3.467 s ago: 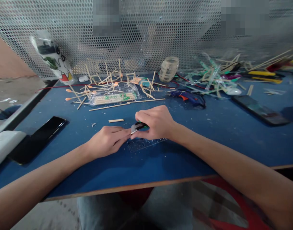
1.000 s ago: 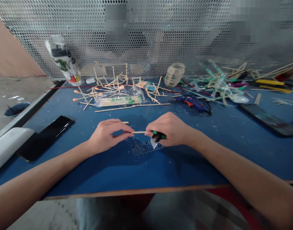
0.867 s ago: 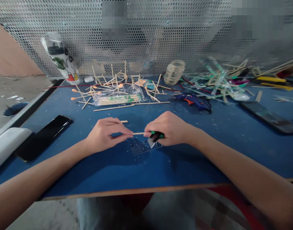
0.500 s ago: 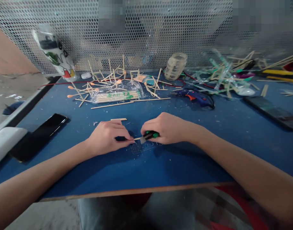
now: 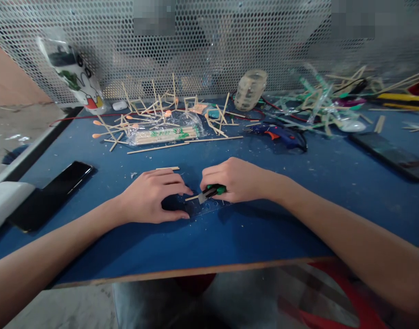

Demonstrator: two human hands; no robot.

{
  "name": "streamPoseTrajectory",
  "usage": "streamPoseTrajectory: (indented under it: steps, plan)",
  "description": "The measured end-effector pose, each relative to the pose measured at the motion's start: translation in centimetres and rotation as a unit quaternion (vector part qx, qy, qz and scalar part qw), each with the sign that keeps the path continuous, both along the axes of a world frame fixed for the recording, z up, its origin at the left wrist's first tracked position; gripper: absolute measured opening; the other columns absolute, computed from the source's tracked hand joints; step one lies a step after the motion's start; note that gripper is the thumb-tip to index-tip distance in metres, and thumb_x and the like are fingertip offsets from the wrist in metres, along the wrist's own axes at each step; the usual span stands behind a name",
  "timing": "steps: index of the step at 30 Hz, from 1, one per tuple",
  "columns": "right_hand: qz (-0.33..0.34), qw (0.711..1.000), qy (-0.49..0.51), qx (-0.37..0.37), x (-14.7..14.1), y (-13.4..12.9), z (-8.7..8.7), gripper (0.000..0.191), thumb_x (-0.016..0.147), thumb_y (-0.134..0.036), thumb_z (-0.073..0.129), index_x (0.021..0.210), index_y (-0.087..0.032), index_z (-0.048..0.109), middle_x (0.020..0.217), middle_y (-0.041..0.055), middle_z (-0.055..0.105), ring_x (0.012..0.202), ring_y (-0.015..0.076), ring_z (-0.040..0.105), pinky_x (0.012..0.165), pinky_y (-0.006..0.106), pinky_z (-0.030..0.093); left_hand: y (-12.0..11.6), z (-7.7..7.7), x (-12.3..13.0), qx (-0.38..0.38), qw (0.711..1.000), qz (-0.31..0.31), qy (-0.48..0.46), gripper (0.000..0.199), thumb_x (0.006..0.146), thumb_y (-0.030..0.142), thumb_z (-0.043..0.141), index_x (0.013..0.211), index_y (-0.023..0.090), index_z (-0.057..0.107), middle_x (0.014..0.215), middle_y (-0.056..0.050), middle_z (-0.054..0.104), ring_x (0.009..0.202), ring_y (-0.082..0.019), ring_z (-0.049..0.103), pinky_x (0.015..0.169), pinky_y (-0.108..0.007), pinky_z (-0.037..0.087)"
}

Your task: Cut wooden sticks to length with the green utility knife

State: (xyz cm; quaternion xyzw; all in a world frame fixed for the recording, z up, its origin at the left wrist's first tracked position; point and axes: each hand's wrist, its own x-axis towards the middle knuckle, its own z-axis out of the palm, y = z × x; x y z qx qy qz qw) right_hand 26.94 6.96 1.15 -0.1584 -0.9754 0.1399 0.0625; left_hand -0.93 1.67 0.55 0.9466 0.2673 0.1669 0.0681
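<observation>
My right hand [image 5: 231, 179] is closed round a green and black utility knife [image 5: 214, 190]. Its blade touches a short wooden stick [image 5: 192, 198] over a small clear plastic piece [image 5: 204, 208] with markings. Thumb and fingers of my left hand [image 5: 156, 196] are spread apart at the left end of that stick, with nothing between them. Behind the left hand lie a couple of short cut sticks [image 5: 170, 168].
At the back are stick structures [image 5: 157, 107], a bag of sticks [image 5: 168, 133], a jar [image 5: 251, 90] and a blue glue gun [image 5: 279, 136]. Phones lie at left [image 5: 55, 194] and right [image 5: 394, 155]. A bottle [image 5: 79, 80] stands back left.
My left thumb and fingers have come apart and let go of the short stick. The right hand keeps the knife at the stick. The view has shifted slightly.
</observation>
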Motion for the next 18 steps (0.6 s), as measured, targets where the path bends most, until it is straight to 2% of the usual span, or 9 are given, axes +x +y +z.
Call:
streamPoseTrajectory:
  steps: [18]
  plan:
    - [-0.001,1.0,-0.004,-0.028,-0.18,-0.09,0.15,0.011,0.098,-0.027,0.061,0.102,-0.02,0.068,0.097,0.0027,0.072,0.08,0.016,0.062,0.064,0.03,0.033,0.02,-0.01,-0.11,0.0,1.0,-0.003,-0.002,0.034,0.093,0.053,0.074,0.113,0.025,0.077,0.11,-0.006,0.076,0.103,-0.024,0.072,0.101,-0.038,0.058]
